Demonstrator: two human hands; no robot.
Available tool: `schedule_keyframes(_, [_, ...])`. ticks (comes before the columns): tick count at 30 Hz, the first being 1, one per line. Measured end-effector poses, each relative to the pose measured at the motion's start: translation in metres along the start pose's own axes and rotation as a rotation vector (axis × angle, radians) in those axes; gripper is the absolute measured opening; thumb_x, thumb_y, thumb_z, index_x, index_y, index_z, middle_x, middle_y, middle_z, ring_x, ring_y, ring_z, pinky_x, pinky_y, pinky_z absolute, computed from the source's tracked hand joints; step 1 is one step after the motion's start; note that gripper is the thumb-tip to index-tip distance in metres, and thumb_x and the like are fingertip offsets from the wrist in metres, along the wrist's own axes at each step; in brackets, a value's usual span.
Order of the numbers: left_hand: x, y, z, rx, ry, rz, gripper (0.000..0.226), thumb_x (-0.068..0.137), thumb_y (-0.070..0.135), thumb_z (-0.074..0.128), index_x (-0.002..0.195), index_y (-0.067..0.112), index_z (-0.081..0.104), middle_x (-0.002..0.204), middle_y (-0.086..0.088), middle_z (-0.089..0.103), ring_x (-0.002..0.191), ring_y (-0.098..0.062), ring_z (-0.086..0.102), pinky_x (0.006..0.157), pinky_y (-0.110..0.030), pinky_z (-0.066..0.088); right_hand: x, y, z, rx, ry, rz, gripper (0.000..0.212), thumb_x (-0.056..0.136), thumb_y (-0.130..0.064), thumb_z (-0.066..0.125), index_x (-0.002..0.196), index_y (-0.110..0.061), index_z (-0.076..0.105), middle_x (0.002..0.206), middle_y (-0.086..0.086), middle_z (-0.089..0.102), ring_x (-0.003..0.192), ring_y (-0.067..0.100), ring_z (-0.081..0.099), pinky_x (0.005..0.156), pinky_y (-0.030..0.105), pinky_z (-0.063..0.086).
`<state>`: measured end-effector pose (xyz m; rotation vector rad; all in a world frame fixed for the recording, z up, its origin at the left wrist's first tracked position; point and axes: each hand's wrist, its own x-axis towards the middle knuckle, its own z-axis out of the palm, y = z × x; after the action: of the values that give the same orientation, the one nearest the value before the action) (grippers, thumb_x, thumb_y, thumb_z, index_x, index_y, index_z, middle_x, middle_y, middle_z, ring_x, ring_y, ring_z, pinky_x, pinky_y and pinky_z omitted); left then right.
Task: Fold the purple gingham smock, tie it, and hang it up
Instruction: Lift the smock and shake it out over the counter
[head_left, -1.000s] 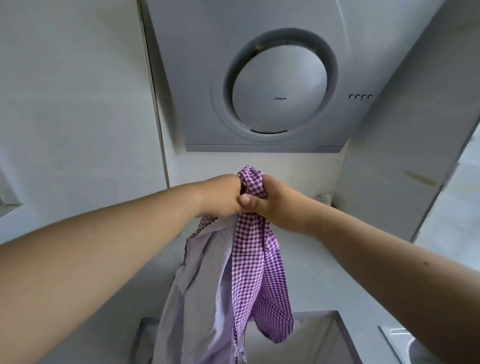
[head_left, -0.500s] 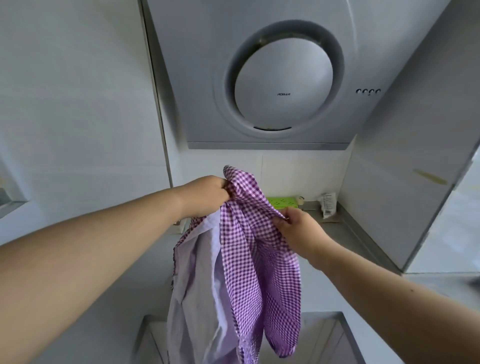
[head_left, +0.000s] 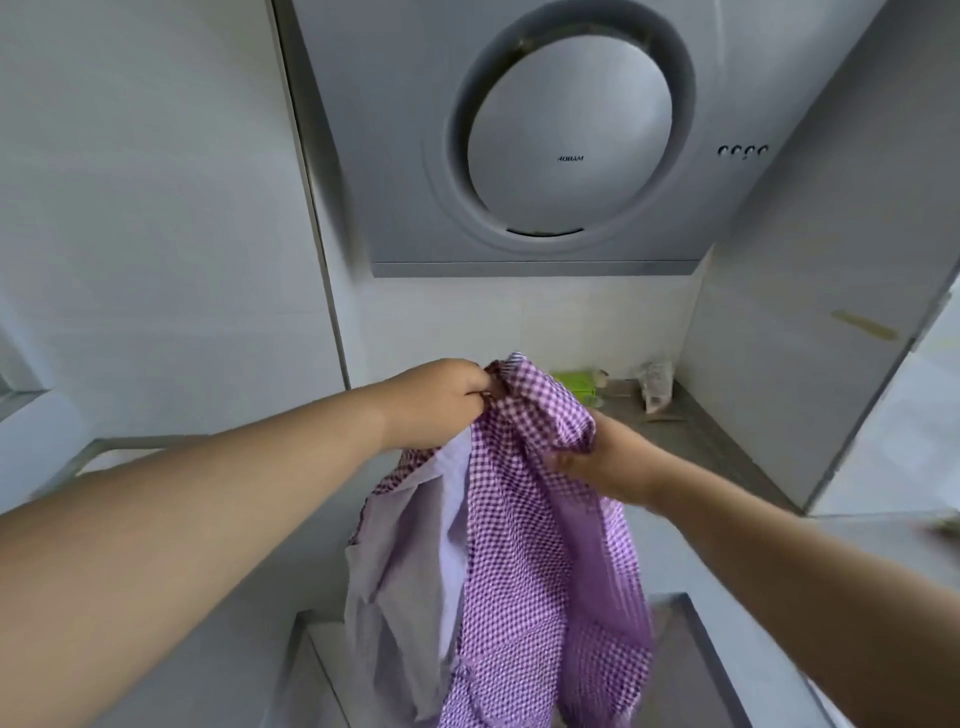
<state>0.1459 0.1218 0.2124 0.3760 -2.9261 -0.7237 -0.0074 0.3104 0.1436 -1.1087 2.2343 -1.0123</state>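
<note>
- Lower now than a second earlier, the right hand (head_left: 605, 460) had parted from the left hand (head_left: 441, 402), both gripping the purple gingham cotton smock (head_left: 524, 545).
- Below the grey round-faced extractor hood (head_left: 540, 156), it hung unfolded, untied, unhung.

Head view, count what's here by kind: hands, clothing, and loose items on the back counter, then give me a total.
Hands: 2, left hand and right hand, both gripping cloth
Clothing: 1, smock
Counter items: 2, green pack, white packet
Total: 5
</note>
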Motion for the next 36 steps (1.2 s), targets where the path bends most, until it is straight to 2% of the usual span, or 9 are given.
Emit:
schedule_keyframes(3, [-0.003, -0.002, -0.001, -0.12, -0.063, -0.065, 0.026, 0.104, 0.015, 0.05, 0.1, 0.031, 0.07, 0.104, 0.023, 0.065, 0.1, 0.004, 0.059, 0.089, -0.013, 0.043, 0.003, 0.0, 0.021, 0.085, 0.077, 0.059, 0.013, 0.099, -0.019, 0.061, 0.106, -0.017, 0.072, 0.102, 0.0, 0.077, 0.097, 0.019, 0.072, 0.093, 0.043, 0.058])
schedule_keyframes(7, [-0.013, -0.017, -0.008, -0.248, -0.024, -0.192, 0.045, 0.1, 0.011, 0.045, 0.12, 0.036, 0.076, 0.127, 0.02, 0.063, 0.121, -0.005, 0.055, 0.1, -0.021, 0.037, 0.008, 0.006, -0.007, 0.02, 0.164, 0.056, 0.025, 0.095, -0.008, 0.053, 0.105, -0.022, 0.071, 0.097, -0.002, 0.077, 0.095, 0.02, 0.072, 0.09, 0.04, 0.059])
schedule_keyframes(10, [-0.017, -0.037, -0.01, -0.258, 0.089, -0.189, 0.042, 0.096, 0.009, 0.057, 0.119, 0.04, 0.074, 0.123, 0.02, 0.068, 0.114, -0.02, 0.066, 0.091, -0.025, 0.047, 0.006, 0.004, -0.027, -0.293, -0.016, 0.023, 0.018, 0.091, -0.03, 0.07, 0.108, -0.027, 0.065, 0.103, -0.005, 0.073, 0.101, 0.021, 0.07, 0.093, 0.038, 0.055])
schedule_keyframes(15, [-0.02, -0.02, -0.002, -0.561, -0.084, 0.013, 0.047, 0.095, 0.004, 0.072, 0.133, 0.029, 0.06, 0.123, 0.002, 0.074, 0.109, -0.018, 0.074, 0.096, -0.04, 0.062, 0.0, -0.03, 0.011, -0.113, -0.224, -0.06, 0.091, 0.077, -0.051, 0.085, 0.153, -0.031, 0.039, 0.135, -0.013, 0.057, 0.116, 0.007, 0.06, 0.108, 0.033, 0.045])
schedule_keyframes(19, [-0.019, -0.003, 0.009, -0.465, -0.226, 0.104, 0.041, 0.092, 0.008, 0.078, 0.117, 0.029, 0.053, 0.093, 0.002, 0.069, 0.079, -0.009, 0.067, 0.072, -0.031, 0.055, 0.003, -0.046, 0.031, -0.222, -0.251, -0.307, 0.04, 0.092, -0.015, 0.074, 0.129, -0.023, 0.061, 0.119, -0.01, 0.065, 0.109, 0.007, 0.062, 0.1, 0.024, 0.049])
schedule_keyframes(22, [-0.019, -0.008, 0.015, -0.5, -0.165, 0.08, 0.045, 0.08, 0.033, 0.085, 0.111, 0.022, 0.054, 0.097, -0.01, 0.064, 0.084, -0.024, 0.062, 0.08, -0.042, 0.053, 0.004, -0.045, 0.02, -0.209, -0.185, -0.319, 0.019, 0.094, -0.011, 0.068, 0.105, -0.026, 0.067, 0.101, -0.011, 0.07, 0.097, 0.01, 0.066, 0.089, 0.029, 0.054])
schedule_keyframes(26, [-0.018, -0.024, 0.019, -0.854, -0.122, -0.062, 0.075, 0.079, 0.049, 0.084, 0.131, 0.002, 0.057, 0.12, -0.021, 0.069, 0.113, -0.036, 0.067, 0.109, -0.045, 0.045, 0.0, -0.048, -0.01, -0.122, -0.125, -0.326, 0.017, 0.094, -0.013, 0.071, 0.106, -0.025, 0.072, 0.104, -0.01, 0.077, 0.102, 0.008, 0.071, 0.097, 0.039, 0.055])
schedule_keyframes(32, [-0.002, -0.006, 0.025, -1.005, -0.235, -0.053, 0.049, 0.102, 0.026, 0.041, 0.146, 0.009, 0.055, 0.124, -0.014, 0.059, 0.11, -0.028, 0.05, 0.097, -0.047, 0.039, -0.015, -0.068, -0.072, -0.272, -0.061, -0.411, 0.018, 0.094, -0.004, 0.069, 0.103, -0.02, 0.069, 0.102, -0.006, 0.074, 0.099, 0.011, 0.069, 0.092, 0.041, 0.055])
schedule_keyframes(36, [0.017, 0.022, 0.021, -0.728, -0.354, -0.003, 0.078, 0.083, 0.01, 0.061, 0.154, 0.035, 0.039, 0.141, 0.002, 0.061, 0.128, -0.02, 0.059, 0.106, -0.043, 0.049, -0.035, -0.077, -0.111, -0.288, -0.077, -0.42, 0.019, 0.094, -0.001, 0.07, 0.102, -0.018, 0.07, 0.103, -0.002, 0.075, 0.101, 0.016, 0.071, 0.098, 0.047, 0.055])
